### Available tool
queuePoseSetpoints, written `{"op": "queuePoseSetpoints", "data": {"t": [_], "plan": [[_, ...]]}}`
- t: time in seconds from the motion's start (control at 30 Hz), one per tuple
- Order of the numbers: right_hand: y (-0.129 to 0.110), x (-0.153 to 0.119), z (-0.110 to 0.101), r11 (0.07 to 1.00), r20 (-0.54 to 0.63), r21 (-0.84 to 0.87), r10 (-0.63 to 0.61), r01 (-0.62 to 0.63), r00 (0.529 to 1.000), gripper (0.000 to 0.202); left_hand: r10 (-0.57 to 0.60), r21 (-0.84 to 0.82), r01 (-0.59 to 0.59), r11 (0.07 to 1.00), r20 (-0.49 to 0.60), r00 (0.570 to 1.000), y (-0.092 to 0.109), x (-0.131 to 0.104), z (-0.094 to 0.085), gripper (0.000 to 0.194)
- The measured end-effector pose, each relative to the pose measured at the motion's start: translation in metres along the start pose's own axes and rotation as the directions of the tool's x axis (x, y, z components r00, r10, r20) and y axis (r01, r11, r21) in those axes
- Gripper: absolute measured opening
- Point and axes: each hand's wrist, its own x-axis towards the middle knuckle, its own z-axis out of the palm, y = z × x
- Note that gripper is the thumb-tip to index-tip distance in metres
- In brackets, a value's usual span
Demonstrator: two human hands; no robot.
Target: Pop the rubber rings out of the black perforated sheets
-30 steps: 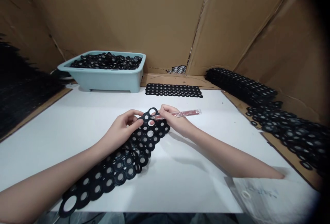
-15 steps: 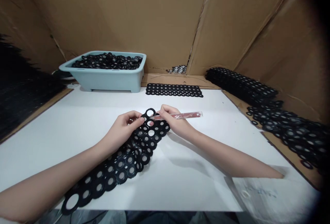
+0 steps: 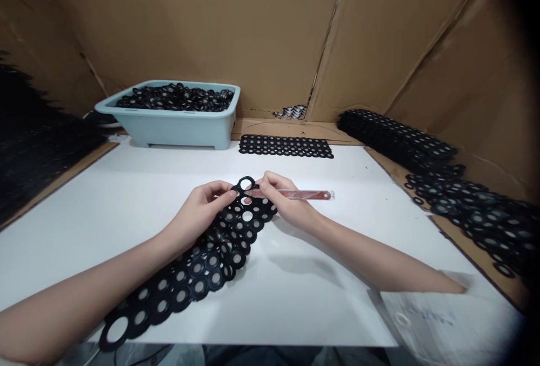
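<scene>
A black sheet of joined rings [image 3: 198, 267] slants across the white table from lower left to centre, some rings with pale centres and a few with open holes. My left hand [image 3: 206, 203] pinches its upper end between thumb and fingers. Closed around a slim red-brown tool [image 3: 301, 194] in a clear wrap, my right hand [image 3: 284, 197] holds its thin tip against the rings beside my left thumb. The exact contact of the tip is too small to tell.
A light blue tub [image 3: 181, 129] full of black ring pieces stands at the back left. Behind my hands lies a flat ring sheet [image 3: 286, 146]. Stacked sheets [image 3: 392, 138] and loose ring strips [image 3: 481, 214] line the right side. A dark pile [image 3: 37, 147] is at the left.
The outer end of the red-brown tool has tilted slightly downward in my right hand. My left hand and the held sheet have hardly moved.
</scene>
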Motion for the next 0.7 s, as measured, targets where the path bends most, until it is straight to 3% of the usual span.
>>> {"op": "queuePoseSetpoints", "data": {"t": [0.27,0.4,0.57,0.63,0.7], "plan": [[0.0,-0.001,0.001,0.999,0.015,-0.036,-0.027,0.028,1.0,0.024,0.007,-0.011,-0.007,1.0,0.018,1.0,0.001,0.0,-0.001,0.021],[0.005,0.0,0.003,0.966,0.009,-0.252,-0.06,0.06,0.998,0.021,0.032,0.021,-0.032,0.999,0.026,0.999,-0.001,-0.002,0.003,0.02],[0.006,0.002,0.008,0.879,0.005,-0.426,-0.236,0.216,0.972,0.019,0.035,0.072,-0.039,0.997,0.051,0.998,-0.001,-0.006,0.009,0.021],[0.005,0.003,0.006,0.896,-0.025,-0.402,-0.218,0.189,0.976,0.019,0.052,0.071,-0.054,0.996,0.039,0.998,0.001,-0.006,0.009,0.021],[0.003,0.005,0.002,0.945,-0.047,-0.309,-0.124,0.104,0.991,0.02,0.051,0.073,-0.053,0.996,0.021,0.998,0.003,-0.004,0.007,0.019]]}}
